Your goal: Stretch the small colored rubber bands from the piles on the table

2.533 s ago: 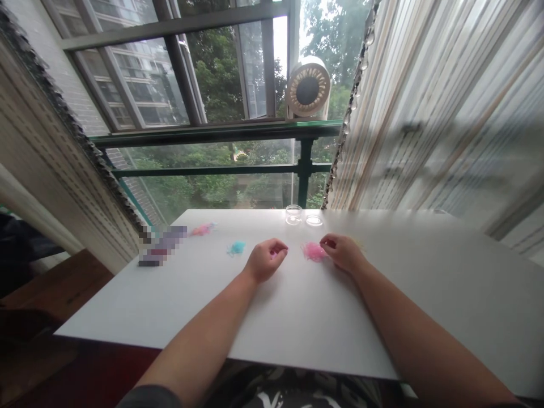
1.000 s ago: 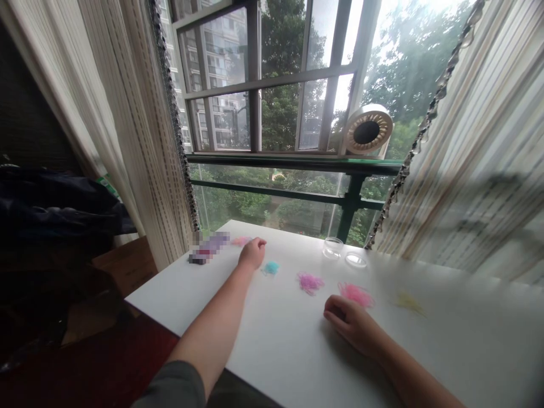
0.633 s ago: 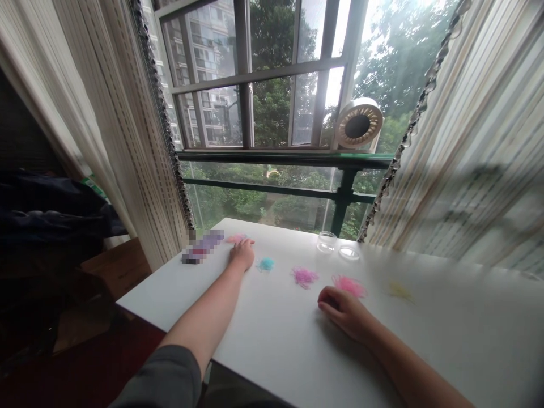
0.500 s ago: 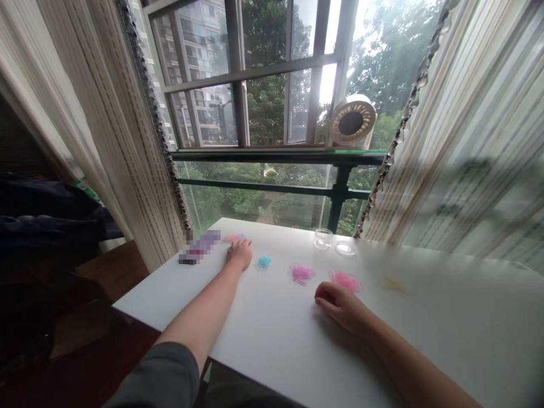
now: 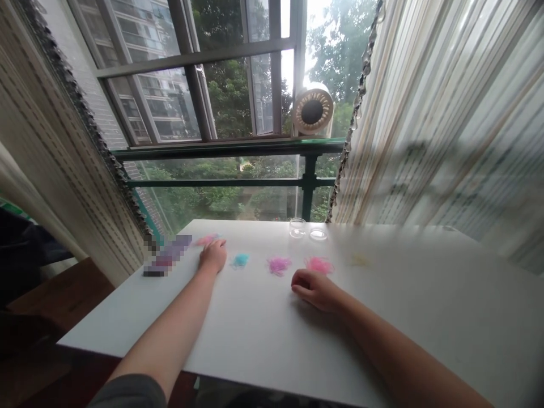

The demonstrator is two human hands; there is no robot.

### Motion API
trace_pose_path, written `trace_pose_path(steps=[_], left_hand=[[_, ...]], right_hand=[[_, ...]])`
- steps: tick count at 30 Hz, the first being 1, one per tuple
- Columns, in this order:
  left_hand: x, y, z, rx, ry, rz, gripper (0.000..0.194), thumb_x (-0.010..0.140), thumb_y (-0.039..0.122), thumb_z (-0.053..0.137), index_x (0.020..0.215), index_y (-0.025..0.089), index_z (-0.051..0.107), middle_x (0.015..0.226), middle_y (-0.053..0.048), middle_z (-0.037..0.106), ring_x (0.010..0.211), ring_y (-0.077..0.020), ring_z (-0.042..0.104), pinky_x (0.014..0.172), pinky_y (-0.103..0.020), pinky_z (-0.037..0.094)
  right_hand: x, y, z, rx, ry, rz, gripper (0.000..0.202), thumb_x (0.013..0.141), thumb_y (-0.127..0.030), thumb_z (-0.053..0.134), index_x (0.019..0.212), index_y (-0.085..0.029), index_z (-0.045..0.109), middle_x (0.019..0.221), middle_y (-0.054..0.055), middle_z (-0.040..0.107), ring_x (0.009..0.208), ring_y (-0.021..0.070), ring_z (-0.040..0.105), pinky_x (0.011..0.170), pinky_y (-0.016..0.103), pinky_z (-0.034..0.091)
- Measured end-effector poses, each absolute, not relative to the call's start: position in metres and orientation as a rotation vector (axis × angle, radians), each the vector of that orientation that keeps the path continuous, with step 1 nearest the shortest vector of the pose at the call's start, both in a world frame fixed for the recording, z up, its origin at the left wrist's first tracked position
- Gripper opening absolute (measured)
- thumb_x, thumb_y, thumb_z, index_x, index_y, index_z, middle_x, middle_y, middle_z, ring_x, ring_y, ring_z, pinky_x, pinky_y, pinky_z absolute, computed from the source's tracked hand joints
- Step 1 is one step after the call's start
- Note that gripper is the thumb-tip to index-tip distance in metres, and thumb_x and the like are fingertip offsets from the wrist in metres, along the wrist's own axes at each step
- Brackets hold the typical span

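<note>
My left hand [image 5: 213, 255] rests at the far left of the table, its fingers bent down at the edge of a mixed pink and blue pile of rubber bands [image 5: 206, 240]. Its fingertips are hidden, so what they hold does not show. My right hand [image 5: 315, 290] lies loosely curled on the tabletop, with nothing visible in it. Just behind it is a pink pile of thin rubber bands [image 5: 319, 264]. Between the hands lie a turquoise pile [image 5: 240, 260] and a purple pile [image 5: 279, 265]. A faint yellow pile [image 5: 359, 260] sits farther right.
A clear round container [image 5: 297, 228] and a clear lid [image 5: 318, 234] stand at the back of the white table [image 5: 255, 334]. A blurred-out purple item [image 5: 170, 255] lies at the left edge. Beyond are a window railing [image 5: 229, 150], a white fan [image 5: 313, 109] and curtains [image 5: 425, 141].
The view has turned right, so everything sits farther left in the picture. Both hands stay near the same piles, the right one still curled.
</note>
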State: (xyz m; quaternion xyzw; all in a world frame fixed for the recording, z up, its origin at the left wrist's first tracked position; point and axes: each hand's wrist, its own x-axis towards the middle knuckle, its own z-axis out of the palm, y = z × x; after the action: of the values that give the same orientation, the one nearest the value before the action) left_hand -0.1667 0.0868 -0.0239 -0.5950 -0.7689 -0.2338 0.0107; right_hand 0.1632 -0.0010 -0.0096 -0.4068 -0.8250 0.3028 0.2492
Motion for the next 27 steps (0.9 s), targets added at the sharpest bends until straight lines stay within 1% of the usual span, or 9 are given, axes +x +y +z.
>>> trace_pose_path(steps=[3, 6, 8, 10, 12, 15, 21, 27], left_hand=[[-0.168, 0.087, -0.024, -1.865, -2.363, -0.771, 0.038, 0.078, 0.017, 0.038, 0.108, 0.018, 0.06, 0.118, -0.008, 0.057, 0.112, -0.0278, 0.047, 0.093, -0.043, 0.038], [-0.167, 0.084, -0.024, -1.914, -2.27, -0.83, 0.038, 0.076, 0.013, 0.039, 0.107, 0.014, 0.06, 0.114, -0.008, 0.059, 0.111, -0.0234, 0.049, 0.098, -0.037, 0.036], [-0.164, 0.08, -0.023, -1.942, -2.164, -0.947, 0.037, 0.075, 0.013, 0.04, 0.106, 0.013, 0.061, 0.112, -0.008, 0.061, 0.109, -0.0206, 0.051, 0.098, -0.033, 0.036], [-0.158, 0.075, -0.022, -1.959, -2.041, -1.122, 0.034, 0.074, 0.016, 0.043, 0.103, 0.014, 0.062, 0.108, -0.007, 0.062, 0.103, -0.0202, 0.054, 0.094, -0.032, 0.041], [-0.148, 0.07, -0.02, -2.004, -1.928, -1.283, 0.031, 0.074, 0.02, 0.046, 0.099, 0.016, 0.063, 0.102, -0.006, 0.064, 0.097, -0.02, 0.057, 0.085, -0.031, 0.046], [-0.13, 0.062, -0.014, -2.124, -1.796, -1.403, 0.027, 0.075, 0.023, 0.048, 0.095, 0.018, 0.065, 0.097, -0.005, 0.066, 0.091, -0.0183, 0.059, 0.075, -0.029, 0.049], [-0.091, 0.047, 0.002, -2.333, -1.574, -1.519, 0.02, 0.077, 0.024, 0.05, 0.087, 0.02, 0.067, 0.091, -0.004, 0.067, 0.086, -0.0166, 0.06, 0.071, -0.027, 0.049], [-0.05, 0.031, 0.011, -2.589, -1.491, -1.713, 0.019, 0.079, 0.028, 0.053, 0.09, 0.018, 0.065, 0.088, -0.005, 0.068, 0.082, -0.0164, 0.063, 0.072, -0.028, 0.051]], right_hand=[[0.163, -0.002, -0.009, -1.098, -2.241, 0.836, 0.008, 0.074, -0.021, 0.051, 0.075, -0.016, 0.057, 0.06, -0.002, 0.052, 0.055, 0.0091, 0.045, 0.049, 0.019, 0.031], [0.164, -0.002, -0.009, -1.093, -2.239, 0.842, 0.008, 0.074, -0.022, 0.051, 0.075, -0.016, 0.057, 0.06, -0.002, 0.051, 0.055, 0.009, 0.044, 0.048, 0.019, 0.031], [0.164, -0.002, -0.01, -1.094, -2.238, 0.842, 0.008, 0.074, -0.022, 0.051, 0.075, -0.016, 0.057, 0.06, -0.002, 0.051, 0.054, 0.0089, 0.044, 0.048, 0.019, 0.031], [0.164, -0.002, -0.01, -1.093, -2.237, 0.845, 0.008, 0.074, -0.021, 0.051, 0.075, -0.016, 0.057, 0.06, -0.002, 0.051, 0.055, 0.0089, 0.044, 0.049, 0.019, 0.031], [0.165, -0.001, -0.01, -1.092, -2.236, 0.848, 0.008, 0.074, -0.021, 0.051, 0.075, -0.016, 0.057, 0.061, -0.002, 0.052, 0.055, 0.0089, 0.045, 0.049, 0.019, 0.032], [0.165, -0.001, -0.01, -1.085, -2.245, 0.85, 0.008, 0.074, -0.022, 0.05, 0.075, -0.016, 0.057, 0.06, -0.002, 0.052, 0.055, 0.0087, 0.044, 0.049, 0.019, 0.031], [0.164, -0.002, -0.01, -1.067, -2.25, 0.86, 0.007, 0.074, -0.021, 0.05, 0.074, -0.017, 0.056, 0.06, -0.003, 0.052, 0.054, 0.0084, 0.044, 0.048, 0.019, 0.031], [0.166, 0.0, -0.012, -1.042, -2.158, 0.751, 0.007, 0.075, -0.021, 0.05, 0.071, -0.017, 0.054, 0.055, -0.004, 0.046, 0.05, 0.0077, 0.04, 0.048, 0.019, 0.03]])
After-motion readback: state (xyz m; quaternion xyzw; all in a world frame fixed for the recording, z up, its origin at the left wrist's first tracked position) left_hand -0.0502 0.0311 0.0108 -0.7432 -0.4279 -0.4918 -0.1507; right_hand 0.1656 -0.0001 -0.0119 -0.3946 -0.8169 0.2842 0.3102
